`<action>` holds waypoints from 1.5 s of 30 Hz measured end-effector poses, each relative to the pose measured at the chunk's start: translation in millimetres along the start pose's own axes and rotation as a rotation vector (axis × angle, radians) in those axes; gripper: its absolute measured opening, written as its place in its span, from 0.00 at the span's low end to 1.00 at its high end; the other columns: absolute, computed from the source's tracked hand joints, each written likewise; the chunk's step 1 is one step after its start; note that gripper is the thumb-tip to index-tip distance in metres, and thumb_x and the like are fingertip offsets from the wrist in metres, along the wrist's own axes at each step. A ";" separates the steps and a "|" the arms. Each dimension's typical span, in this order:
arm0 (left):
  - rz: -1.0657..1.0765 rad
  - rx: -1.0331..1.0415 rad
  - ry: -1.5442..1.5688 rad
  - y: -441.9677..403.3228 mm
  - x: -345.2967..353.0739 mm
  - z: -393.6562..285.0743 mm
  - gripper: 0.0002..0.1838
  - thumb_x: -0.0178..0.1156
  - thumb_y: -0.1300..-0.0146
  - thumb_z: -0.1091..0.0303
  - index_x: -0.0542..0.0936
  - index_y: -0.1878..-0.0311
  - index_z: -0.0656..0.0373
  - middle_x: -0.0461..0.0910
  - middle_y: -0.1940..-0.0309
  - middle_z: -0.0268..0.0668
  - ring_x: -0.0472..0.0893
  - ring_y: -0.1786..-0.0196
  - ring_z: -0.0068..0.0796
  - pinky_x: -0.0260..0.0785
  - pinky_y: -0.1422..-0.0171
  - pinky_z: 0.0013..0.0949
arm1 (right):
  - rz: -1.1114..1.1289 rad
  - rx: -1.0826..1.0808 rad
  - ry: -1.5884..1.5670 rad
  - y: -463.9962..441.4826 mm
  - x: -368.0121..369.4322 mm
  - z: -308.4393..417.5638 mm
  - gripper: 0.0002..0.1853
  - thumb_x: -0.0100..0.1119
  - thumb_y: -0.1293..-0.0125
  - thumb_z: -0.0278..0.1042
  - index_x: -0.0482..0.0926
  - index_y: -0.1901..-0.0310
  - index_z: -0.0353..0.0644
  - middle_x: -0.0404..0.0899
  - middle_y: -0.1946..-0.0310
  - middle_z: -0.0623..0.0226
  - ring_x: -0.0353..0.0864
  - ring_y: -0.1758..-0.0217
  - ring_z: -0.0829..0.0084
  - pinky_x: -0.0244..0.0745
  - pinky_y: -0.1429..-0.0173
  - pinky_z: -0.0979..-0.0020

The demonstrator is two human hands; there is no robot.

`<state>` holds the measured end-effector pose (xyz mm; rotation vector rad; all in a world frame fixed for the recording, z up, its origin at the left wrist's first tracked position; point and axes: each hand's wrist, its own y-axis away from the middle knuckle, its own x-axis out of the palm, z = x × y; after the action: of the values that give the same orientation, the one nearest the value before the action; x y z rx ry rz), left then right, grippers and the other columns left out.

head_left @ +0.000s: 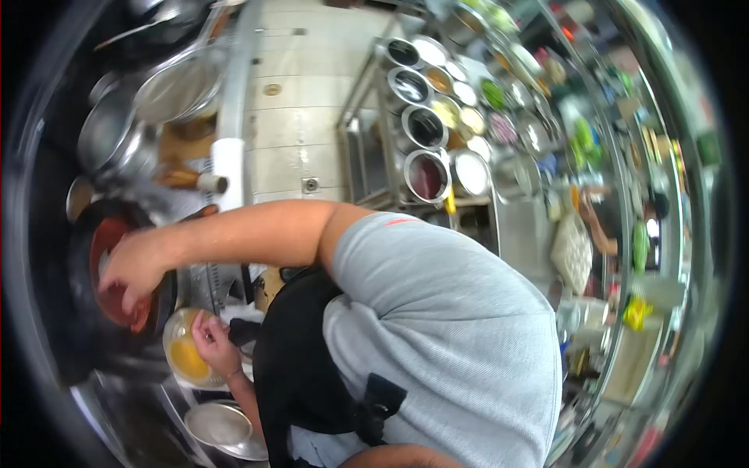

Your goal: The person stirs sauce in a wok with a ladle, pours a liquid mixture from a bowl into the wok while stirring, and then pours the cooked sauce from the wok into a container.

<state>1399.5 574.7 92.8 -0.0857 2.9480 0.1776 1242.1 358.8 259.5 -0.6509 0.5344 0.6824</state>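
Note:
My right hand [139,269] reaches into a dark wok [165,300], fingers pointing down and spread apart. I see nothing plainly held in it, and motion blurs it a little. Reddish food [140,318] lies in the wok just under the fingertips. Below, my left hand [215,345] is closed at the rim of a clear bowl [173,334]. Yellow liquid [189,359], like beaten egg, sits in this bowl. The undersides of the left fingers are hidden.
A mesh strainer [175,86] and metal pots [109,129] stand beyond the wok. A pale round dish [218,423] is below the bowl. Behind me, a trolley carries several metal containers [427,175]. A co-worker's arm [599,226] shows at the far right, near a bulging pale bag [572,253].

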 end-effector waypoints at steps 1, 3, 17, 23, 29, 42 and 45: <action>0.037 -0.023 0.017 -4.5 4.8 -0.7 0.16 0.58 0.23 0.72 0.76 0.35 0.62 0.79 0.63 0.31 0.77 0.64 0.18 0.75 0.59 0.24 | 0.121 0.020 -0.309 -0.6 -16.2 16.9 0.36 0.73 0.42 0.56 0.81 0.33 0.52 0.87 0.47 0.49 0.85 0.39 0.52 0.78 0.35 0.53; 0.129 -0.047 -0.053 -14.5 21.2 -11.2 0.15 0.59 0.24 0.72 0.77 0.37 0.62 0.78 0.63 0.30 0.76 0.65 0.19 0.74 0.59 0.25 | 0.290 0.189 -1.025 19.0 -13.2 24.2 0.31 0.69 0.38 0.53 0.82 0.35 0.49 0.89 0.50 0.54 0.87 0.43 0.55 0.81 0.41 0.53; 0.844 0.583 -0.611 11.2 303.0 -71.8 0.15 0.65 0.35 0.72 0.83 0.45 0.63 0.81 0.56 0.47 0.82 0.51 0.47 0.74 0.42 0.43 | -0.540 1.080 0.294 570.2 -5.0 44.9 0.13 0.58 0.29 0.46 0.83 0.52 0.48 0.86 0.55 0.55 0.87 0.53 0.49 0.81 0.49 0.50; 1.032 0.741 -0.386 86.4 511.4 -101.6 0.16 0.66 0.35 0.69 0.83 0.45 0.64 0.83 0.56 0.47 0.84 0.57 0.49 0.77 0.48 0.44 | -1.075 1.623 0.470 766.3 -65.2 99.3 0.17 0.61 0.27 0.48 0.77 0.49 0.44 0.87 0.61 0.46 0.86 0.56 0.41 0.78 0.50 0.45; 0.934 0.400 -0.510 125.5 686.2 -68.4 0.21 0.64 0.33 0.66 0.78 0.41 0.68 0.87 0.59 0.51 0.88 0.53 0.50 0.80 0.45 0.44 | -1.213 1.614 0.470 882.3 -95.1 64.8 0.19 0.63 0.28 0.49 0.75 0.52 0.39 0.86 0.66 0.46 0.85 0.61 0.39 0.78 0.55 0.48; 0.965 0.030 -0.538 137.3 728.4 -65.7 0.12 0.54 0.33 0.73 0.81 0.54 0.72 0.87 0.74 0.46 0.90 0.72 0.38 0.85 0.65 0.39 | -1.249 1.453 0.039 933.3 -98.1 12.6 0.14 0.69 0.31 0.42 0.74 0.67 0.46 0.72 0.75 0.74 0.68 0.70 0.80 0.66 0.66 0.70; 0.956 -0.121 -0.355 139.1 722.8 -64.6 0.10 0.55 0.33 0.76 0.79 0.52 0.72 0.88 0.70 0.52 0.91 0.71 0.40 0.86 0.65 0.39 | -1.322 1.359 0.016 940.3 -99.1 11.4 0.14 0.70 0.32 0.41 0.73 0.67 0.49 0.65 0.77 0.81 0.63 0.73 0.81 0.63 0.68 0.71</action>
<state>669.2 671.2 35.0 1.1989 2.3749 0.4345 508.1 888.7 -13.4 0.3605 0.3517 -0.9352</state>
